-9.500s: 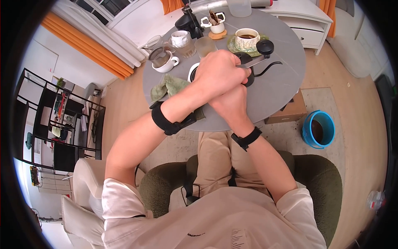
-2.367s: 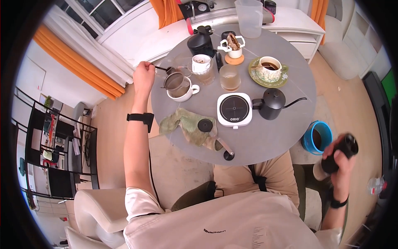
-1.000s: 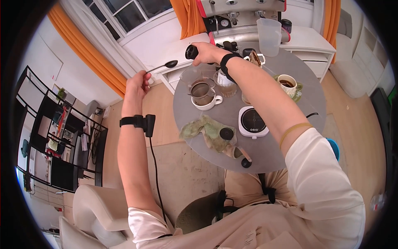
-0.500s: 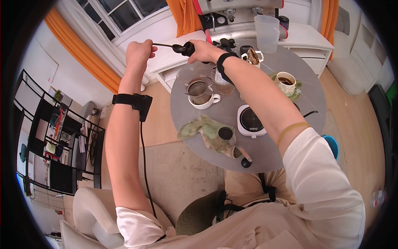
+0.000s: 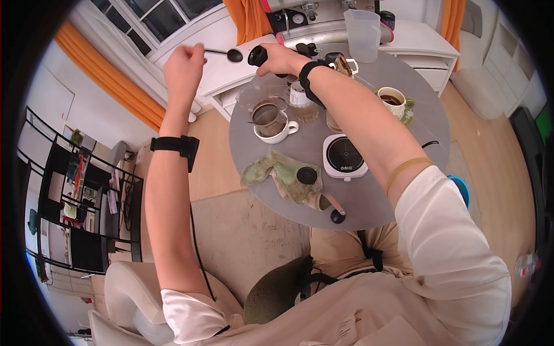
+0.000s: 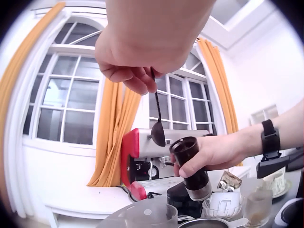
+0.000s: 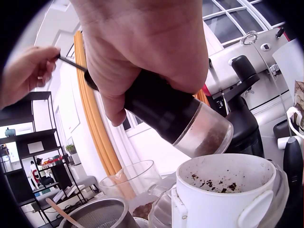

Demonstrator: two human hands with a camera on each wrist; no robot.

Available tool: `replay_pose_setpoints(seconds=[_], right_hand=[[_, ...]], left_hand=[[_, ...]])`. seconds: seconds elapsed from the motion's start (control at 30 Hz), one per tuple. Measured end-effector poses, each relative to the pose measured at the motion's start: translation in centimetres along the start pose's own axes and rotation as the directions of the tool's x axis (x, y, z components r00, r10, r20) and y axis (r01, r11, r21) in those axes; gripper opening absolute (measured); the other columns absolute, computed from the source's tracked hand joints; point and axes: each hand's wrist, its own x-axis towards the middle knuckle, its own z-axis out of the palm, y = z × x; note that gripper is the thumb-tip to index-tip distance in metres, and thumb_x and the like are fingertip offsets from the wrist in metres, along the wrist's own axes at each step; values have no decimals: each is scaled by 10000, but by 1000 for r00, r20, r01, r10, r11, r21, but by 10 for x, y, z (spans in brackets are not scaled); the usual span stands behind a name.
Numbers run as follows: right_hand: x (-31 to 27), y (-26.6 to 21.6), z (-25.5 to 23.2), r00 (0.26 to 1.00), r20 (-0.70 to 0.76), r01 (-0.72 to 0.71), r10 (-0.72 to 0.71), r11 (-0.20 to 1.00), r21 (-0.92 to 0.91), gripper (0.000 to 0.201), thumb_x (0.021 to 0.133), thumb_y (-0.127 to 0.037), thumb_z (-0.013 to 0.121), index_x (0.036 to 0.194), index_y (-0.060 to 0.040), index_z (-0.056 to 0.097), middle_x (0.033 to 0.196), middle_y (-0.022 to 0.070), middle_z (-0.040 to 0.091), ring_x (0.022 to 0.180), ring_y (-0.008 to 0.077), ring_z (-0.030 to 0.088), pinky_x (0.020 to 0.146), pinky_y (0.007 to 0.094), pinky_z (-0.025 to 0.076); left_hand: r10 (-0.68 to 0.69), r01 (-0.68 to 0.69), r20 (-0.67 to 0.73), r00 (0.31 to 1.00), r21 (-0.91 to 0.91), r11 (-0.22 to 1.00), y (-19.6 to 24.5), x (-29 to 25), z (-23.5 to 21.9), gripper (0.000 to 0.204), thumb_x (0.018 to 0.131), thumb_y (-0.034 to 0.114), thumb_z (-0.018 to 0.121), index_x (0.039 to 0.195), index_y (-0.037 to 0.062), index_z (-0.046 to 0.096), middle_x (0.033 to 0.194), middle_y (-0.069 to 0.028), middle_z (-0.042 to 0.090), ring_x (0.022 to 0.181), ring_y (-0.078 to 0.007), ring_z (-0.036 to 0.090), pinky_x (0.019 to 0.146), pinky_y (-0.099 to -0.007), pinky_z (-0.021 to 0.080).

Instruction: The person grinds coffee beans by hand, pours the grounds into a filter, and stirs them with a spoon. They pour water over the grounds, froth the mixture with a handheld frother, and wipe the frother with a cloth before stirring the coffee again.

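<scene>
My left hand is raised beyond the table's left edge and pinches the handle of a black measuring spoon, its bowl toward the other hand. My right hand grips a black hand coffee grinder, its top uncovered and tilted toward the spoon. Brown grounds show in the grinder's clear lower cup. Below it stands a white dripper with dark grounds on its inner wall. The crank lid lies on a green cloth. A mesh strainer sits in a white cup.
A white hot plate stands mid-table, with the kettle's spout showing past my right arm. Coffee fills a patterned cup at the right. Behind are a clear pitcher and an espresso machine.
Earlier both hands worked the grinder's crank; it now lies on the cloth. My left hand took up the spoon, and the grinder came over the table. Lately the spoon drew back left from the grinder.
</scene>
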Motion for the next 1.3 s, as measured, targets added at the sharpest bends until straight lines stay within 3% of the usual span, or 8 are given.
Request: replay_pose_setpoints(seconds=[0.1,0.2,0.3,0.4,0.6,0.87,0.97,1.3], right_hand=[[0,-3,-6,1000,9,21,-21,1000,2,648,718,-156,888,1311,-24,664,1173,164,751,1080,290,716,962,367,547],[8,3,-8,998,16,63,-63,997,-42,656,715,-151,884,1318,-25,659,1154,163,751,1065,287,717,943,369,552],[10,4,-14,987,81,141,-138,990,-30,669,710,-145,884,1328,-31,655,1134,158,751,1040,285,716,919,372,558],[10,4,-18,988,81,132,-128,991,-37,665,701,-145,887,1317,-39,660,1107,148,749,1012,276,712,899,375,559],[-9,-7,-25,988,121,101,-92,993,-67,498,766,-114,858,1197,9,641,1003,120,719,926,238,663,857,360,536],[-2,0,-17,981,140,142,-131,988,-68,608,785,-99,844,1332,18,605,1031,128,723,961,241,667,890,354,532],[5,5,-11,986,133,118,-104,988,-102,665,717,-146,891,1319,-14,644,1164,192,749,1076,327,707,962,391,543],[15,15,5,976,137,187,-168,973,-138,618,767,-79,870,1332,-26,627,1152,128,753,1064,253,691,968,360,533]], left_hand=[[-144,149,140,980,-25,988,-35,-16,11,359,959,358,639,903,15,726,837,-212,761,817,-402,738,784,-480,580],[-68,36,149,986,207,978,-69,-41,47,373,961,355,630,896,3,732,864,-230,769,858,-427,742,808,-499,581],[-103,71,111,988,255,964,-71,-79,77,361,958,340,625,915,6,751,882,-247,767,908,-464,734,828,-513,582],[-302,264,174,937,211,941,-62,-98,91,366,961,330,634,933,-12,762,834,-212,772,799,-390,759,793,-472,597],[-672,735,299,678,-302,607,-84,-101,116,234,962,209,686,953,-17,747,757,-66,756,542,-155,662,515,-350,511],[-743,820,409,529,-473,323,-92,-75,72,146,1015,176,654,924,67,687,748,-26,732,514,-97,569,448,-257,376],[-737,815,423,528,-495,300,-93,-68,54,155,1036,211,649,930,101,674,762,1,714,546,-88,558,468,-248,374],[-665,697,316,677,-564,442,-60,-45,4,164,1000,202,686,920,60,668,791,-16,716,551,-90,527,478,-258,381]])
